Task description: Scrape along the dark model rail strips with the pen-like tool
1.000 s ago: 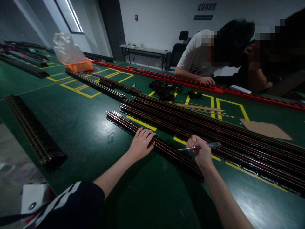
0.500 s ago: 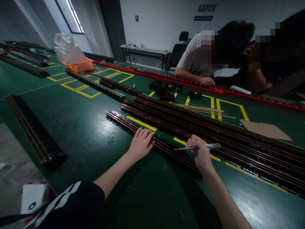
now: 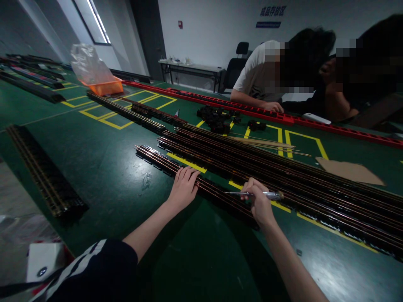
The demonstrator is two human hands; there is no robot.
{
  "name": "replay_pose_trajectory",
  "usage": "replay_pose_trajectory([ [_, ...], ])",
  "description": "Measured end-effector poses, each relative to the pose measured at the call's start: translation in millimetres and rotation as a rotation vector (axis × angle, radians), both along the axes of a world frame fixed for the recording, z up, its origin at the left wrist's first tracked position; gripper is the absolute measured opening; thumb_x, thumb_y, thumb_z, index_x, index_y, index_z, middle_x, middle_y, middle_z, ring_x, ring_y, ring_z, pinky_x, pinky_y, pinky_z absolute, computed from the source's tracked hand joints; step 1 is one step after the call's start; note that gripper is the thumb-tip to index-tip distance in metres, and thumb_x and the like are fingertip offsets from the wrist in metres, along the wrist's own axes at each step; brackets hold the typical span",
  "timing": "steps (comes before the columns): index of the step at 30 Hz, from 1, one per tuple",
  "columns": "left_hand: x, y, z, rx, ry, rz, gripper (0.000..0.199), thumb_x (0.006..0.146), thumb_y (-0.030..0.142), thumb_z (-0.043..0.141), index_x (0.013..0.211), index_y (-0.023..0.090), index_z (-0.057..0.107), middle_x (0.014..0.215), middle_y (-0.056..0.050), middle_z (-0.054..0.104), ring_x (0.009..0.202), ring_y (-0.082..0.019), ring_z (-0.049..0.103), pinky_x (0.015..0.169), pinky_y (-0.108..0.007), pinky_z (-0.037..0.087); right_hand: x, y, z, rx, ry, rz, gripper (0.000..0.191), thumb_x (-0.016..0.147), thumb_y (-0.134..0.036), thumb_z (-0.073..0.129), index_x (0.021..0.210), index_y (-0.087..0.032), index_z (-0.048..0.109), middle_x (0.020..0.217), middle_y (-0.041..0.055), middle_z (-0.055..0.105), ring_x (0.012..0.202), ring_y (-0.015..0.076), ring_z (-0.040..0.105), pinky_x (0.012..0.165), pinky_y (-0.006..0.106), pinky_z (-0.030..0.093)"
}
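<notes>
My left hand (image 3: 184,186) rests on a black strip (image 3: 212,188) with copper-coloured rods along it, its fingers wrapped over the far edge. My right hand (image 3: 258,199) is closed around a screwdriver-like tool (image 3: 273,195) with a clear handle. The thin shaft points left, and its tip lies over the same strip, right of my left hand; whether it touches cannot be made out. Beyond the strip lie several similar long black strips (image 3: 252,163) with rods, side by side.
Another black strip (image 3: 47,174) lies at the left. Farther back are an orange bin (image 3: 108,87) with a plastic bag, a long red rail (image 3: 220,102), black parts (image 3: 215,119), thin rods (image 3: 267,144) and brown cardboard (image 3: 349,171). Two people lean over the table's far side.
The strip under my left hand has shifted a little to the left, along with both hands. The tool has moved left with my right hand and stays held.
</notes>
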State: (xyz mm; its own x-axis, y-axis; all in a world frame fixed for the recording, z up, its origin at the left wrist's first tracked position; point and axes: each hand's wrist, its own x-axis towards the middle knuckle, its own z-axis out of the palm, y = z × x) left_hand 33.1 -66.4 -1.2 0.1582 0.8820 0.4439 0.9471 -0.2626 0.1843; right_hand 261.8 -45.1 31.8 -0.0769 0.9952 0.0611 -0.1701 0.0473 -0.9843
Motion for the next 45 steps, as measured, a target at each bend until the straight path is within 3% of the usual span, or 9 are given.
replay_pose_trajectory([
  [10, 6.4, -7.0, 5.7, -0.012, 0.031, -0.148, 0.043, 0.080, 0.008, 0.039, 0.121, 0.015, 0.051, 0.119, -0.008, 0.058, 0.120, -0.022, 0.046, 0.112, -0.049, 0.027, 0.9, 1.0, -0.7, -0.014, 0.001, 0.005, 0.018, 0.065, -0.018, 0.050, 0.049, -0.020, 0.044, 0.045, -0.0030, 0.046, 0.047, 0.0104, 0.041, 0.051, 0.026, 0.032],
  [20, 8.1, -6.8, 8.2, -0.069, 0.030, -0.176, 0.049, 0.083, 0.048, 0.047, 0.122, 0.017, 0.050, 0.122, -0.009, 0.055, 0.118, -0.025, 0.046, 0.109, -0.049, 0.029, 0.0, -0.2, 3.2, 0.005, -0.019, 0.023, 0.019, 0.065, -0.019, 0.050, 0.047, -0.021, 0.044, 0.045, -0.0029, 0.044, 0.047, 0.0110, 0.041, 0.052, 0.026, 0.031],
  [29, 9.4, -5.1, 4.9, -0.027, 0.083, -0.142, 0.054, 0.081, 0.060, 0.048, 0.113, 0.016, 0.053, 0.116, -0.009, 0.057, 0.113, -0.025, 0.049, 0.107, -0.049, 0.030, -0.2, -0.5, 2.4, 0.005, -0.010, 0.026, 0.020, 0.066, -0.019, 0.051, 0.047, -0.020, 0.045, 0.045, -0.0032, 0.044, 0.047, 0.0102, 0.042, 0.052, 0.025, 0.032],
  [35, 10.5, -4.7, 4.1, -0.026, 0.064, -0.095, 0.043, 0.082, 0.051, 0.053, 0.108, 0.018, 0.054, 0.112, -0.008, 0.059, 0.110, -0.024, 0.051, 0.106, -0.049, 0.031, 2.7, 0.3, 3.6, -0.006, -0.038, 0.079, 0.017, 0.066, -0.021, 0.053, 0.050, -0.019, 0.049, 0.048, -0.0028, 0.047, 0.050, 0.0105, 0.045, 0.054, 0.025, 0.036],
  [45, 7.8, -3.4, 0.3, 0.020, 0.037, -0.022, 0.034, 0.086, 0.037, 0.049, 0.113, 0.016, 0.052, 0.114, -0.008, 0.056, 0.115, -0.024, 0.047, 0.109, -0.050, 0.028, 8.9, 2.2, 19.3, 0.035, -0.284, 0.169, 0.020, 0.070, -0.032, 0.059, 0.056, -0.018, 0.056, 0.054, -0.0002, 0.057, 0.056, 0.0122, 0.052, 0.059, 0.025, 0.042],
])
